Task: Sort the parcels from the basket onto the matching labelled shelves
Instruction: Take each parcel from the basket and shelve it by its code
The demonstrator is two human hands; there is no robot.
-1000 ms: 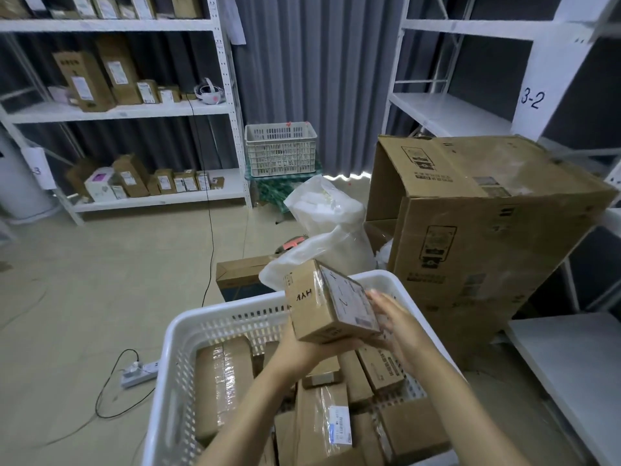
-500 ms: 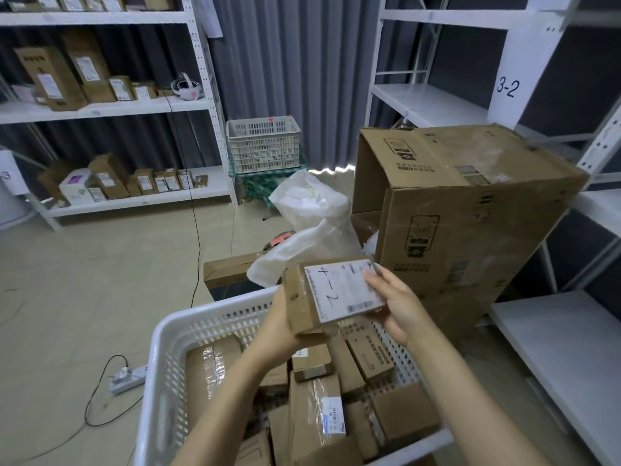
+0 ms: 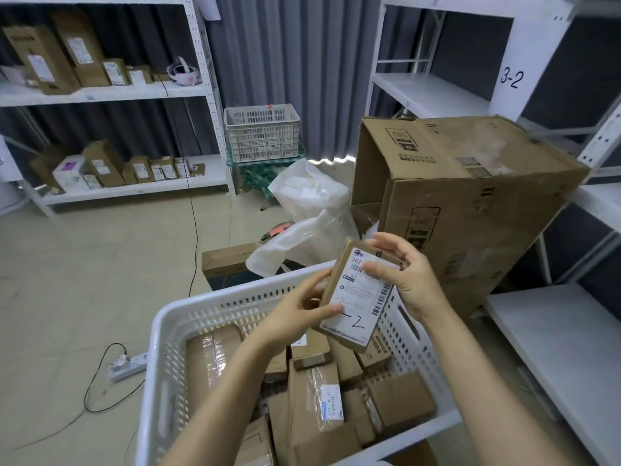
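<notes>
Your left grip and right grip both pinch the parcel by its edges above the far right corner of the basket, and your left thumb covers the mark before "-2", so you may pick the wrong shelf

The small parcel is matt brown cardboard with a smooth white paper label stuck on its face. The basket is white plastic, smooth with a slight shine, its walls pierced with slots. The parcels inside are cardboard too, several banded in glossy clear tape. The big carton is dull, scuffed cardboard. The bags are thin, shiny see-through plastic. The shelves look like white-painted metal, the curtain grey pleated cloth, the floor smooth pale tile.
</notes>
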